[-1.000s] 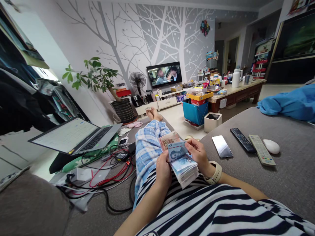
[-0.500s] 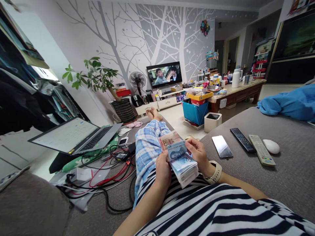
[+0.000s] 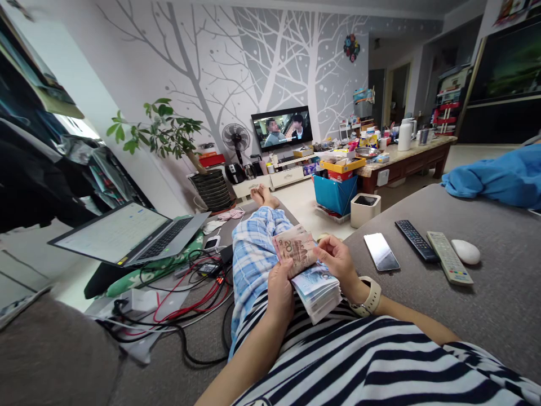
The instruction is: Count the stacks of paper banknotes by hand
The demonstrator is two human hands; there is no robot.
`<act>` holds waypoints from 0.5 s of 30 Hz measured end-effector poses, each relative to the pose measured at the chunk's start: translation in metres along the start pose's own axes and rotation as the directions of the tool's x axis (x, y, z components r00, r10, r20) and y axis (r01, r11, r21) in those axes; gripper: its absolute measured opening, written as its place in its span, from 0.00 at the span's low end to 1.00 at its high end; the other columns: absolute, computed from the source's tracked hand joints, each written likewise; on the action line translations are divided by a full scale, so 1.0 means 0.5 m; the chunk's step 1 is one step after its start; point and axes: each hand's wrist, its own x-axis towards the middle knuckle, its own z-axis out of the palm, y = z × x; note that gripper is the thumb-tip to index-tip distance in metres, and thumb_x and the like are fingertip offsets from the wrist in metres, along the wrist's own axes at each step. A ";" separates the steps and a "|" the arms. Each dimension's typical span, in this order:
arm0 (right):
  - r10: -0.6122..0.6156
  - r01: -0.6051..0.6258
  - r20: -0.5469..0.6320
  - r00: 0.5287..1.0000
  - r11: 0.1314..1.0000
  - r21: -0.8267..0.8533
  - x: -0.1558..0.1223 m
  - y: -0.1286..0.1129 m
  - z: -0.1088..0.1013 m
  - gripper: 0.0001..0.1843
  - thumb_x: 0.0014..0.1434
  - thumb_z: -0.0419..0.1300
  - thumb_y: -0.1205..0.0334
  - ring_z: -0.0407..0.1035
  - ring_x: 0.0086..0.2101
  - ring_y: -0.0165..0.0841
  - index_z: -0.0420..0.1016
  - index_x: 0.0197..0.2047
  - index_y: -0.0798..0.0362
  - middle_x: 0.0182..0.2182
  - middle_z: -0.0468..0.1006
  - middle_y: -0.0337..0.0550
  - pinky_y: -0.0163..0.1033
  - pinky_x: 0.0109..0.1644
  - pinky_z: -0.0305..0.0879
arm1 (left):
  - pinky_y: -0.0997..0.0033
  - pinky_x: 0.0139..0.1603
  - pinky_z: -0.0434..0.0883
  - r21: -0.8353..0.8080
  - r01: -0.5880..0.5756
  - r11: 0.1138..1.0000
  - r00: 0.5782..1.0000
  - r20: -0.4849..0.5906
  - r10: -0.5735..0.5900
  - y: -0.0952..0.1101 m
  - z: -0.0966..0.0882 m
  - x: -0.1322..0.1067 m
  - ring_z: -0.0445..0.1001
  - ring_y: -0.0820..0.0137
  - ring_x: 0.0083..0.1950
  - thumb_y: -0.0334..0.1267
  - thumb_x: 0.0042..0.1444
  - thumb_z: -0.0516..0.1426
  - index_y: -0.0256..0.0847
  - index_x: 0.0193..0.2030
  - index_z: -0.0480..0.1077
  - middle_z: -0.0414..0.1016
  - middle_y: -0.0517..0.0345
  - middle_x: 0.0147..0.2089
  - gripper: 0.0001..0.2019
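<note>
So, one stack of banknotes sat over my lap. My left hand gripped its left edge, thumb on top. My right hand pinched the top brown note at its right corner. Two remotes lay on my right, black remote and grey remote, plus one phone and one mouse.

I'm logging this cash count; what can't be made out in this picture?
Head view only.
1. banknotes: how many there are, since the left hand and right hand cover the stack's ends.
2. laptop: screen text too small.
3. blue cloth: cut off by the right edge.
</note>
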 end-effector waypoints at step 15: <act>-0.014 0.013 -0.012 1.000 0.996 -0.093 0.000 0.000 -0.001 0.19 0.55 0.64 0.47 0.54 0.23 0.28 0.67 0.23 0.52 0.19 0.63 0.33 0.35 0.26 0.53 | 0.53 0.56 0.73 0.053 0.008 0.999 0.999 -0.040 -0.006 -0.001 -0.004 -0.002 0.81 0.52 0.46 0.40 0.42 0.60 0.31 0.41 0.79 0.83 0.44 0.41 0.20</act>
